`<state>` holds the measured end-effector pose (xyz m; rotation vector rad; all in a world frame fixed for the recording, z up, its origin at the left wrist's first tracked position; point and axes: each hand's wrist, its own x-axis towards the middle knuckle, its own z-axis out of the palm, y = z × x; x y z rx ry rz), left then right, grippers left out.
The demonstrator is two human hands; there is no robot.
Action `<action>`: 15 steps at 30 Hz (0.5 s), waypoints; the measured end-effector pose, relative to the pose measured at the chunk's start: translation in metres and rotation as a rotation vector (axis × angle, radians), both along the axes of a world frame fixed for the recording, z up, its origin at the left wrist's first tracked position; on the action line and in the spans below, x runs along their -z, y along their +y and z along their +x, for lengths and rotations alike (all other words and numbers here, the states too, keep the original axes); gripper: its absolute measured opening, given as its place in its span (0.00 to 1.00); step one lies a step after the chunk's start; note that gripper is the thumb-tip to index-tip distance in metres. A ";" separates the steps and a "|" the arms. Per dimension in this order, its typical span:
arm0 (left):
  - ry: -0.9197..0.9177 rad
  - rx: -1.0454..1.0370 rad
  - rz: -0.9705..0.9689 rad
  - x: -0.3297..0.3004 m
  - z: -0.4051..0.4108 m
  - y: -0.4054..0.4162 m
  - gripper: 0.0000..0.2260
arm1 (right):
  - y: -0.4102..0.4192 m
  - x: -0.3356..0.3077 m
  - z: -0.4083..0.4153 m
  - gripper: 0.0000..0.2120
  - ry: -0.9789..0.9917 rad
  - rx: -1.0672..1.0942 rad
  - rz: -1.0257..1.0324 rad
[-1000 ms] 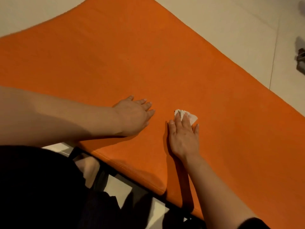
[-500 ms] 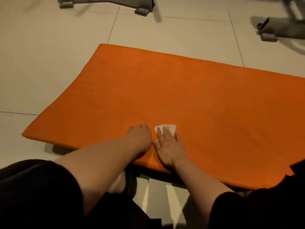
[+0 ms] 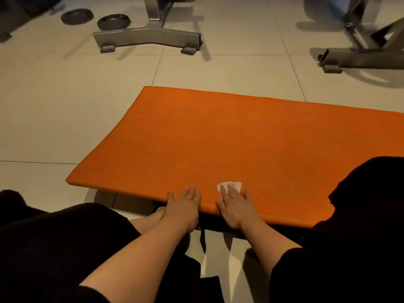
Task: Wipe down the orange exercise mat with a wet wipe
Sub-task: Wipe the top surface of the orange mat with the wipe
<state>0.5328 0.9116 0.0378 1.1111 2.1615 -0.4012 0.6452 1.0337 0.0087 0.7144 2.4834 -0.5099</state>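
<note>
Dim warm light, soft shadows (edges bowed)

Two dark weight plates [image 3: 77, 16] and grey metal equipment bases [image 3: 147, 37] rest on the tiled floor [image 3: 54, 101].

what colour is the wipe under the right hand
White: the small crumpled wet wipe, seen in the head view.

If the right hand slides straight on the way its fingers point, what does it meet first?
Nothing but bare orange padded mat lies ahead of the right hand and its white wet wipe; past the mat's far edge, probably only tiled floor.
</note>
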 end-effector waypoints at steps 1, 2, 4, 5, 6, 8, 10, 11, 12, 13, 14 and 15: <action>-0.004 0.001 0.005 0.000 -0.001 -0.001 0.33 | 0.006 0.000 0.008 0.28 -0.028 0.059 0.034; -0.009 -0.006 0.009 -0.001 -0.001 -0.003 0.34 | 0.008 -0.001 0.013 0.28 -0.049 0.092 0.062; -0.019 -0.023 0.023 0.002 0.001 -0.003 0.33 | -0.002 -0.006 0.010 0.28 -0.046 0.072 0.050; -0.019 -0.028 0.030 0.003 0.002 -0.004 0.32 | -0.011 -0.007 0.003 0.28 -0.013 0.021 0.015; -0.015 -0.024 0.036 0.005 0.003 -0.005 0.32 | -0.022 -0.008 -0.003 0.29 0.030 -0.038 -0.022; -0.001 -0.003 0.044 0.006 0.003 -0.007 0.31 | -0.037 -0.006 -0.007 0.29 0.114 -0.102 -0.068; -0.002 0.021 0.048 0.005 0.000 -0.011 0.31 | -0.035 -0.004 0.004 0.29 0.148 -0.111 -0.039; -0.005 0.036 0.051 0.004 -0.001 -0.012 0.32 | -0.030 -0.003 0.014 0.30 0.143 -0.093 0.000; -0.007 0.047 0.060 0.003 -0.003 -0.014 0.32 | -0.025 -0.003 0.025 0.31 0.130 -0.051 0.046; -0.009 0.052 0.074 0.003 -0.003 -0.015 0.33 | -0.021 -0.003 0.035 0.32 0.114 0.001 0.095; -0.011 0.051 0.088 0.004 -0.003 -0.018 0.33 | -0.019 -0.003 0.042 0.34 0.094 0.041 0.137; -0.009 0.046 0.100 0.004 -0.003 -0.020 0.34 | -0.021 -0.005 0.044 0.36 0.084 0.060 0.162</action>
